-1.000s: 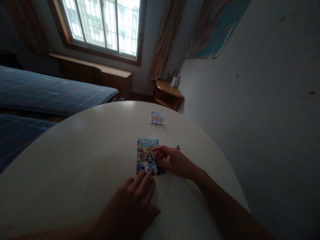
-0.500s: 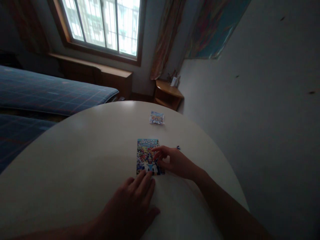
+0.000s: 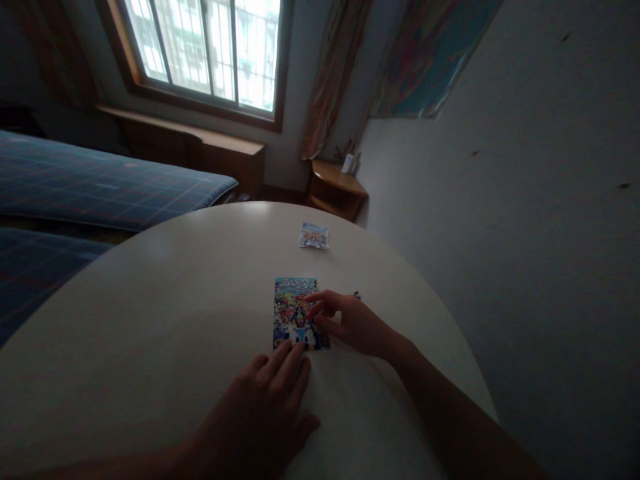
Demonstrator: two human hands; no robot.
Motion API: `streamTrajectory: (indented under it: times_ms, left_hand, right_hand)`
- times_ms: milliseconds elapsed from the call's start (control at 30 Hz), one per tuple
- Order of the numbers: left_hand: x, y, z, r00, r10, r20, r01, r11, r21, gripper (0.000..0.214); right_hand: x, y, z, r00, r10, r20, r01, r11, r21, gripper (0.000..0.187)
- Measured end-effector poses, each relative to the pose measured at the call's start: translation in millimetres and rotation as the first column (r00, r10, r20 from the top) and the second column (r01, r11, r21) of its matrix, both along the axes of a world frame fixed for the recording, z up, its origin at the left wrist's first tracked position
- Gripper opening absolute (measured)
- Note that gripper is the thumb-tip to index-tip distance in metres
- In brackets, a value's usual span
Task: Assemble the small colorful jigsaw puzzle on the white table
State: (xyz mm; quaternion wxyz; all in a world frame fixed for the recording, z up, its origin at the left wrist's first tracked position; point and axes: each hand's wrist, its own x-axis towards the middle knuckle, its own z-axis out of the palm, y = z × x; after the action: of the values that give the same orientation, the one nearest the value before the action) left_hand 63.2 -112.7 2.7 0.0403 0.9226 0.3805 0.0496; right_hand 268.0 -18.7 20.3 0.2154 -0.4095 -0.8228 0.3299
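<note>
Partly, left hand (image 3: 270, 393) and right hand (image 3: 353, 323) overlie the card (image 3: 289, 310).

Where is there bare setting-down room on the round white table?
Widest: left of the multicoloured rectangular printed sheet, to the edge of the table, beyond the left forearm. Smaller: between sheet and small pale printed packet. Crowded: the sheet, left hand at its near edge, right hand over its right side.

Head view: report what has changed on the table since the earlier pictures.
Nothing has visibly moved, been grasped or let go. The left hand stays at the near edge of the colourful card, the right hand over its right side, the small packet beyond.
</note>
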Motion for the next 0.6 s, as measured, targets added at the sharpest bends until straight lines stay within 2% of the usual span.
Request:
streamTrajectory:
  times_ms: [200, 600]
  left_hand:
    - [1.4, 1.2, 0.3, 1.000, 0.004, 0.005, -0.004, 1.000, -0.031, 0.052]
    - [0.0, 0.3, -1.5, 1.000, -0.004, 0.031, 0.004, 1.000, -0.004, 0.052]
  right_hand:
    - [0.0, 0.9, -1.0, 1.000, -0.017, 0.007, 0.017, 1.000, -0.009, 0.040]
    - [-0.1, 1.9, -2.4, 1.000, -0.018, -0.001, 0.018, 1.000, 0.023, 0.041]
